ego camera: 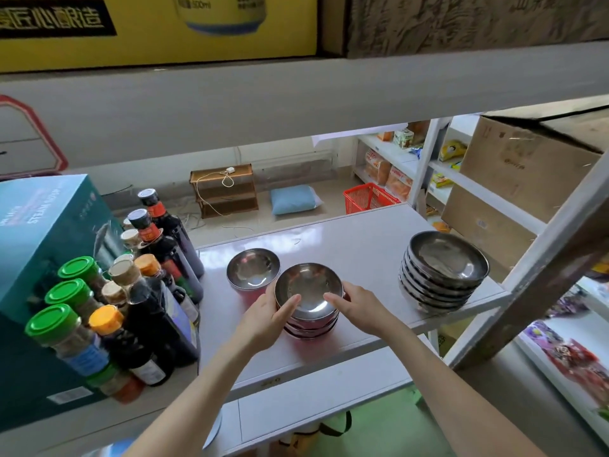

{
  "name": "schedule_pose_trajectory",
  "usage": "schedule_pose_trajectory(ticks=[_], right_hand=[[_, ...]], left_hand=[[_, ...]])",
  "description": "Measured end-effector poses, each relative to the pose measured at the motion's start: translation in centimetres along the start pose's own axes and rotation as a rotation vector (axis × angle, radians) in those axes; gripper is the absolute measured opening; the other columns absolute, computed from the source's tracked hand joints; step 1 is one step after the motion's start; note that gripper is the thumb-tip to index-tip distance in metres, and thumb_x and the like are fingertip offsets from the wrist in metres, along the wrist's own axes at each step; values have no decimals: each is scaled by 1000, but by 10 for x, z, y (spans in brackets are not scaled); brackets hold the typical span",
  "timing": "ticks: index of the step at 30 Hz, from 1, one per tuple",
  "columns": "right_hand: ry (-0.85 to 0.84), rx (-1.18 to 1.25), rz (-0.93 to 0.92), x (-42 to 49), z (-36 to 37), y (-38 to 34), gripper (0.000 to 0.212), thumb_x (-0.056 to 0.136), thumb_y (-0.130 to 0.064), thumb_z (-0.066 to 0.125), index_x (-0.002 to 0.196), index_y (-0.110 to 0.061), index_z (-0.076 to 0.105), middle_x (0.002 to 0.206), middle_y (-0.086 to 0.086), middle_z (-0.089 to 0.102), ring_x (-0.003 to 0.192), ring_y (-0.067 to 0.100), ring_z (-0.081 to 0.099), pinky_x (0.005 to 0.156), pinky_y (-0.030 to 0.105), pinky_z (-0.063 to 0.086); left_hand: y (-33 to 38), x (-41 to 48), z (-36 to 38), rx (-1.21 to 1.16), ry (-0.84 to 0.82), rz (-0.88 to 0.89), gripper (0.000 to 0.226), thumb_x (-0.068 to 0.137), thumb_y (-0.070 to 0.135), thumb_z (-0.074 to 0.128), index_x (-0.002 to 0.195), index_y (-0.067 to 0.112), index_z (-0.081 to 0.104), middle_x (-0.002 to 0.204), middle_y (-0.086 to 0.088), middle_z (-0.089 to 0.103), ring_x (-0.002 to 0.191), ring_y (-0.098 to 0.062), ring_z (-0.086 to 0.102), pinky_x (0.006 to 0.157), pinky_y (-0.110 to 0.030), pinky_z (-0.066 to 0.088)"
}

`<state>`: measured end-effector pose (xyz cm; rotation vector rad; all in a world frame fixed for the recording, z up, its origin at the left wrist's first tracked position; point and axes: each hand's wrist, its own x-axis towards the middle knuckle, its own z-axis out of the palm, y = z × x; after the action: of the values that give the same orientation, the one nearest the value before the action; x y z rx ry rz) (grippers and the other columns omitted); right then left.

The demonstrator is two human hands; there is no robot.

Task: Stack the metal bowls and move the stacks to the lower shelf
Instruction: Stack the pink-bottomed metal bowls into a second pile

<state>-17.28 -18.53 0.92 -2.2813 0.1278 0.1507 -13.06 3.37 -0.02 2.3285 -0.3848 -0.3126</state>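
Head view: both hands, left hand [265, 316] and right hand [357, 308], grip near bowl stack [309, 305]; three stacks total.

- Teal box [43, 245] far left on shelf
- Dark sauce bottles [164, 239] and green-capped jars [66, 328] crowded beside it
- Red basket [367, 196] and blue cushion [293, 199] on floor beyond
- Cardboard boxes [524, 166] at right

Count – three groups of metal bowls on the shelf [362, 232]: middle stack [309, 311], about 4–5 bowls; right stack [443, 275], roughly 6; small stack behind [253, 270], maybe 2. Green-capped jars [75, 295]: 3. Teal box [49, 258]: 1. Hands: 2.
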Motion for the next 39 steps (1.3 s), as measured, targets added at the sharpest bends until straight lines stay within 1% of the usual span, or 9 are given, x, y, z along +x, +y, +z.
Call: schedule_pose_trajectory(ticks=[4, 7, 10, 13, 16, 21, 25, 30, 39], right_hand=[[7, 3, -4, 1, 4, 3, 27, 94, -47, 50, 105, -24, 58, 80, -16, 54, 78, 7, 52, 65, 16, 37], [8, -5, -11, 0, 4, 2, 31, 95, -47, 48, 113, -24, 58, 79, -21, 51, 84, 12, 51, 69, 25, 37], [7, -117, -23, -4, 1, -3, 38, 94, -53, 44, 110, -20, 54, 89, -8, 55, 92, 19, 53, 79, 34, 44], [56, -314, -28, -10, -3, -10, 59, 93, -59, 40, 130, -14, 44, 120, 7, 57, 112, 27, 53, 92, 44, 46], [127, -510, -109, -15, -10, -20, 69, 93, -59, 38, 144, -14, 32, 133, 10, 53, 122, 29, 49, 98, 46, 41], [216, -736, -251, -11, -23, -43, 72, 92, -59, 37, 150, -18, 24, 141, 7, 48, 124, 27, 47, 98, 44, 38], [268, -831, -324, 3, -29, -61, 75, 91, -62, 37, 152, -21, 21, 152, 9, 36, 135, 27, 37, 105, 45, 33], [270, -884, -379, 30, -32, -79, 78, 89, -65, 41, 152, -23, 19, 158, 11, 26, 145, 26, 24, 112, 46, 24], [186, -883, -441, 103, -27, -89, 79, 90, -65, 39, 154, -26, 14, 163, 6, 16, 150, 21, 14, 117, 47, 16]], left_hand=[[2, 1, 0, 9, 10, 6, 87, 75, 78, 29, 149, 33, 23, 138, 0, 53, 124, -19, 49, 103, -40, 40], [3, 1, -2, 61, 14, 13, 82, 78, 76, 30, 147, 33, 27, 137, 1, 53, 123, -19, 49, 101, -41, 41], [6, -1, -9, 228, 9, -18, 79, 79, 80, 25, 144, 37, 30, 129, -2, 55, 121, -23, 50, 97, -46, 43], [14, -8, -21, 425, 76, -3, 90, 74, 86, 13, 140, 29, 35, 125, -6, 56, 115, -26, 53, 90, -46, 47], [19, -13, -37, 633, 178, 52, 91, 79, 80, 14, 147, 21, 29, 131, -9, 53, 116, -27, 52, 87, -43, 48], [20, -16, -69, 863, 299, 180, 84, 85, 76, 20, 147, 20, 32, 126, -8, 56, 109, -27, 54, 80, -39, 44], [17, -13, -93, 971, 346, 197, 83, 85, 76, 23, 149, 23, 28, 134, -8, 53, 120, -26, 50, 93, -42, 41], [12, 1, -110, 1030, 352, 160, 81, 86, 74, 23, 151, 27, 20, 152, -13, 35, 139, -28, 33, 107, -48, 31], [-8, 39, -108, 1017, 335, 22, 79, 87, 74, 19, 152, 30, 15, 159, -14, 20, 147, -27, 15, 112, -51, 20]])
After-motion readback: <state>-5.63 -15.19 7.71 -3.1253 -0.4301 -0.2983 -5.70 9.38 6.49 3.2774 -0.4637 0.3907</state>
